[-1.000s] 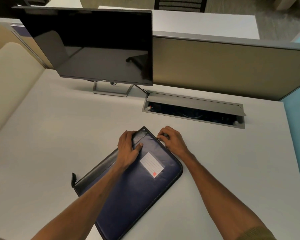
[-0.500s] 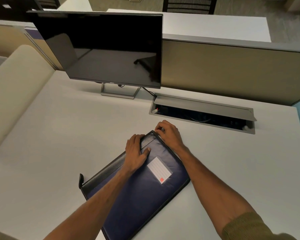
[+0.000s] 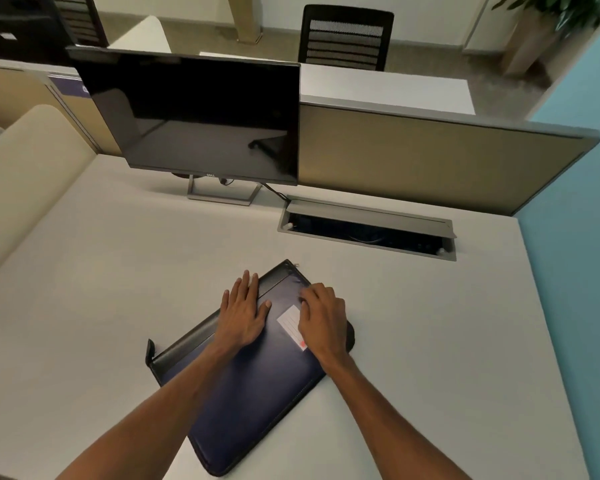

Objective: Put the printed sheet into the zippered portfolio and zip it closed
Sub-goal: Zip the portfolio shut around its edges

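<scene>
A dark blue zippered portfolio [image 3: 257,396] lies closed and slanted on the white desk [image 3: 101,306], with a white label [image 3: 290,323] on its cover. Its zipper pull [image 3: 296,265] sticks out at the far corner. My left hand [image 3: 243,313] lies flat with straight fingers over the portfolio's upper left edge. My right hand [image 3: 321,318] rests palm down on the cover beside the label, fingers loosely bent, holding nothing. No printed sheet is visible.
A black monitor [image 3: 194,116] on a metal stand sits at the back of the desk. An open cable tray [image 3: 368,230] lies behind the portfolio. A beige divider panel [image 3: 430,157] runs along the back, and a black chair [image 3: 345,36] stands beyond it.
My right hand let go at the far corner and drew back onto the cover. My left hand's fingers straightened flat. The view tilted up.
</scene>
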A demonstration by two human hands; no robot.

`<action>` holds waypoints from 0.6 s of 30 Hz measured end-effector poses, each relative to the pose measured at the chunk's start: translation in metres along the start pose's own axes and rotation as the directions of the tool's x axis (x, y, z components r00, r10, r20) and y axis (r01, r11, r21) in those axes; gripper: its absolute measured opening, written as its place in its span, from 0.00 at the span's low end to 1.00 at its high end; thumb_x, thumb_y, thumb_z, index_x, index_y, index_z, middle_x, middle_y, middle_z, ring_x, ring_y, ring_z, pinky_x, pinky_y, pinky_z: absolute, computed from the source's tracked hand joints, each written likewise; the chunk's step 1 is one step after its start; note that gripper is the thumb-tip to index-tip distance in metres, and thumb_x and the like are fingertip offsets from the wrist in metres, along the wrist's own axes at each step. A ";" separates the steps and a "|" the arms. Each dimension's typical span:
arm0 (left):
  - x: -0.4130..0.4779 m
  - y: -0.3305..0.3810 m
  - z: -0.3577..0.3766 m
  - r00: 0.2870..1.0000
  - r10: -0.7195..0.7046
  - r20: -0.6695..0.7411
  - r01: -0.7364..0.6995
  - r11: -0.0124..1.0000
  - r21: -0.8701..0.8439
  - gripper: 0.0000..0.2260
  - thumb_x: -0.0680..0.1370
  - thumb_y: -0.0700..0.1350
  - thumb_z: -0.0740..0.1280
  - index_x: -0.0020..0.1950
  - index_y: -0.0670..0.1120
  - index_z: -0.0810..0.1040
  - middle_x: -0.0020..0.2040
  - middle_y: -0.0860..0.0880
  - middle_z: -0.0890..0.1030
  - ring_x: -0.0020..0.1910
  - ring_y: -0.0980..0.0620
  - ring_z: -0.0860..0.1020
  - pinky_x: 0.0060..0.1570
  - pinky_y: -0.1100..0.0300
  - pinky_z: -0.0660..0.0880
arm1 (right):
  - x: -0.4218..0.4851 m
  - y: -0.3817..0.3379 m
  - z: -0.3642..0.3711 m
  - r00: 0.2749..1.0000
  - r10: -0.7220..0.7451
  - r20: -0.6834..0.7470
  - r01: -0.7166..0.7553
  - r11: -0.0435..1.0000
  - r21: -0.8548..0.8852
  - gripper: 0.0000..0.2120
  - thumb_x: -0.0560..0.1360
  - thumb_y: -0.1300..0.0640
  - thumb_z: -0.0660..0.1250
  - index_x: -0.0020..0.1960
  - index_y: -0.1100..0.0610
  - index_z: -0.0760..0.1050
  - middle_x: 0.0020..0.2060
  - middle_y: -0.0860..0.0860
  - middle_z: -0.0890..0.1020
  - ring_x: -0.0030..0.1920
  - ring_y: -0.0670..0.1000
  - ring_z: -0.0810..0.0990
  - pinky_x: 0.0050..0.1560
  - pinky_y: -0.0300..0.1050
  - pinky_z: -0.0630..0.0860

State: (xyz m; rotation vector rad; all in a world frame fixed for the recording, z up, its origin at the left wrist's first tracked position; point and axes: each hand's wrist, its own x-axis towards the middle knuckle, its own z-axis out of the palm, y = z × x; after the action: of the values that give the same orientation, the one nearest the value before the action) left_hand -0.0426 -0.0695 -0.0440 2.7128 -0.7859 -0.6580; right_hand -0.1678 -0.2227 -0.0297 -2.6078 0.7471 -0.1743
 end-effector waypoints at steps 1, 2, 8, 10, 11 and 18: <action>-0.007 -0.003 -0.003 1.000 -0.028 -0.015 0.028 1.000 0.001 0.32 0.89 0.59 0.52 0.90 0.50 0.44 0.90 0.48 0.42 0.90 0.44 0.46 0.88 0.43 0.45 | -0.017 -0.005 0.001 1.000 -0.003 0.010 0.003 0.999 -0.046 0.14 0.83 0.52 0.61 0.66 0.49 0.78 0.63 0.47 0.80 0.62 0.51 0.78 0.60 0.50 0.77; -0.014 -0.006 -0.006 0.998 -0.059 -0.034 0.059 0.998 -0.002 0.32 0.89 0.58 0.53 0.90 0.49 0.48 0.90 0.46 0.46 0.89 0.42 0.49 0.88 0.43 0.48 | -0.033 -0.010 0.003 1.000 0.015 0.019 -0.013 0.997 -0.080 0.14 0.83 0.49 0.61 0.65 0.49 0.78 0.63 0.47 0.80 0.62 0.52 0.79 0.59 0.50 0.77; -0.054 -0.031 -0.015 0.982 -0.185 -0.049 0.185 0.983 0.003 0.25 0.87 0.54 0.59 0.83 0.45 0.64 0.81 0.40 0.68 0.77 0.34 0.71 0.77 0.41 0.68 | -0.107 0.000 0.012 0.911 0.354 0.214 -0.333 0.934 -0.127 0.31 0.77 0.27 0.59 0.62 0.52 0.80 0.53 0.54 0.87 0.54 0.58 0.87 0.53 0.50 0.81; -0.059 -0.032 -0.018 0.984 -0.176 -0.018 0.176 0.984 0.018 0.25 0.87 0.51 0.60 0.83 0.46 0.64 0.78 0.39 0.70 0.75 0.32 0.72 0.74 0.41 0.70 | -0.116 0.003 0.012 0.901 0.370 0.225 -0.354 0.929 -0.111 0.32 0.77 0.27 0.62 0.65 0.52 0.80 0.55 0.55 0.87 0.57 0.58 0.86 0.56 0.49 0.81; -0.061 -0.031 -0.019 0.985 -0.173 -0.001 0.173 0.985 0.021 0.24 0.86 0.50 0.61 0.82 0.45 0.64 0.77 0.39 0.71 0.74 0.32 0.73 0.73 0.40 0.71 | -0.116 0.002 0.010 0.900 0.377 0.220 -0.367 0.926 -0.085 0.32 0.76 0.28 0.64 0.65 0.52 0.80 0.56 0.55 0.87 0.57 0.58 0.86 0.56 0.49 0.81; -0.074 -0.033 -0.022 0.993 -0.116 0.035 0.114 0.992 0.045 0.20 0.84 0.50 0.63 0.73 0.44 0.69 0.70 0.39 0.75 0.67 0.33 0.76 0.66 0.41 0.77 | -0.105 -0.006 -0.012 0.844 0.506 0.180 -0.523 0.849 0.066 0.28 0.78 0.39 0.71 0.69 0.56 0.70 0.60 0.58 0.84 0.60 0.61 0.84 0.57 0.53 0.81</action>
State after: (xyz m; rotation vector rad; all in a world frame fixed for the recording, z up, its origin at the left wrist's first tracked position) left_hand -0.0729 0.0014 -0.0097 2.8096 -0.6636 -0.7273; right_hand -0.2564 -0.1670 -0.0170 -2.1852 1.3045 0.1454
